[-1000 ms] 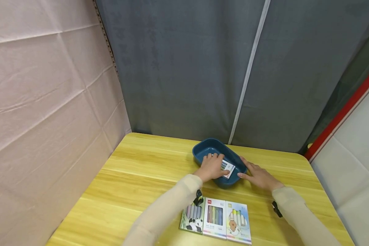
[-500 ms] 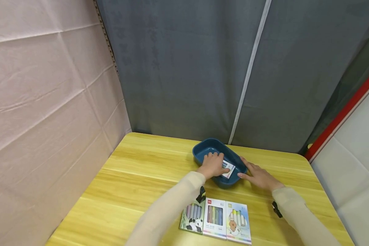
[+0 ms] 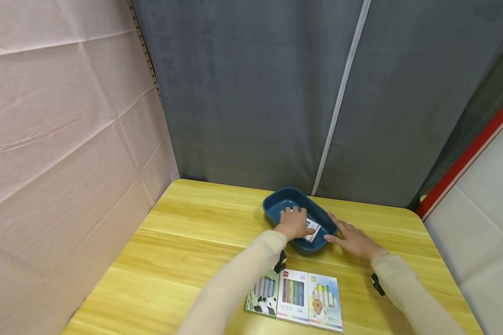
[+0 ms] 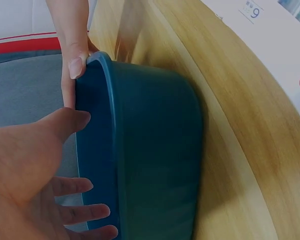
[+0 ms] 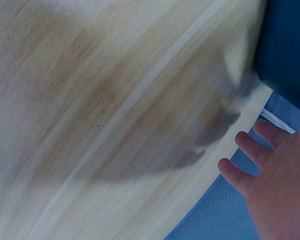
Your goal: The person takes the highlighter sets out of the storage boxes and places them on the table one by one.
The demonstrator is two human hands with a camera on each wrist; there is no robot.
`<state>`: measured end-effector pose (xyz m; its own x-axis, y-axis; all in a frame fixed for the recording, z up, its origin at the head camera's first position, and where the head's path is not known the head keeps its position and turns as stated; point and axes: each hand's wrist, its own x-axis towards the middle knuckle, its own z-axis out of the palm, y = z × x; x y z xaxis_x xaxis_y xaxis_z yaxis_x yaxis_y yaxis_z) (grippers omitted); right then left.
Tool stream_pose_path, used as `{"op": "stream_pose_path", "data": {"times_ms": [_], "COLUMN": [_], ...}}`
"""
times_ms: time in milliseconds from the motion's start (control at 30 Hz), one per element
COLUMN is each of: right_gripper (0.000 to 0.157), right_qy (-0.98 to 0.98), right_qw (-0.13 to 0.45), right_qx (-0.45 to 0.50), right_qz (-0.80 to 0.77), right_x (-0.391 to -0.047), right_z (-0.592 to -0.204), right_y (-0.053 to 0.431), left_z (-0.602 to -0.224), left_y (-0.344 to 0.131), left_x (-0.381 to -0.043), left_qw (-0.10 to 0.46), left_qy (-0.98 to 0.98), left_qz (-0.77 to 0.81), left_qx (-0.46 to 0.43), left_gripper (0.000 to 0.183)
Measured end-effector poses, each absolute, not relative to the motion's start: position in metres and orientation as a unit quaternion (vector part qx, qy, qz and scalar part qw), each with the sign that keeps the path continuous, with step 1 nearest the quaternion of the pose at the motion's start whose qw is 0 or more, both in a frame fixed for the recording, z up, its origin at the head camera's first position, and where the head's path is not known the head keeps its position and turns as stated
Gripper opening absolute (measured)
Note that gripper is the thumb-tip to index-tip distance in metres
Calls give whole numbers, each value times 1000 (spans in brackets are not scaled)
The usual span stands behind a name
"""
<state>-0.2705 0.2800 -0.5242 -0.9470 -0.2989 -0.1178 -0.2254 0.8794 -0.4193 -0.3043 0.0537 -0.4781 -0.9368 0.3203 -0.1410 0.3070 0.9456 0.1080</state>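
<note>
A dark blue plastic bin [image 3: 284,201] stands toward the far side of the table. Inside it lies a small white box with a window [image 3: 312,230], partly covered by my left hand [image 3: 292,223]. This hand reaches over the near rim, and in the left wrist view its fingers [image 4: 85,212] and thumb are spread apart, dipping past the rim. My right hand [image 3: 354,239] rests at the bin's right end, thumb and index finger against the rim on either side of the corner. In the right wrist view its other fingers [image 5: 253,149] extend loosely off the bin.
Three flat boxes of colored pens lie side by side in front of the bin: a green panda box [image 3: 265,302], a white box [image 3: 292,312] and a light blue one [image 3: 329,318]. A grey curtain [image 3: 251,102] hangs behind the wooden table [image 3: 172,260].
My left hand has shifted slightly right and away from me over the small box, which stays where it was in the bin. The right hand and the bin have hardly moved.
</note>
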Motion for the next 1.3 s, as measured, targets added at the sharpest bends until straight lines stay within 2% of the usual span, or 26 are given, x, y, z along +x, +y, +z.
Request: {"op": "stream_pose_path", "data": {"times_ms": [700, 1300], "right_gripper": [85, 86], "right_qy": [965, 965], "right_qw": [87, 85], "right_qx": [-139, -139], "right_qz": [-206, -204], "right_x": [-269, -267], "right_z": [-527, -525], "right_y": [281, 285], "left_z": [-502, -505], "left_y": [68, 75], "left_x": [-322, -319], "left_qw": [142, 139], "left_qy": [985, 987], "left_qz": [11, -7], "left_qx": [96, 82], "left_gripper": [83, 92]}}
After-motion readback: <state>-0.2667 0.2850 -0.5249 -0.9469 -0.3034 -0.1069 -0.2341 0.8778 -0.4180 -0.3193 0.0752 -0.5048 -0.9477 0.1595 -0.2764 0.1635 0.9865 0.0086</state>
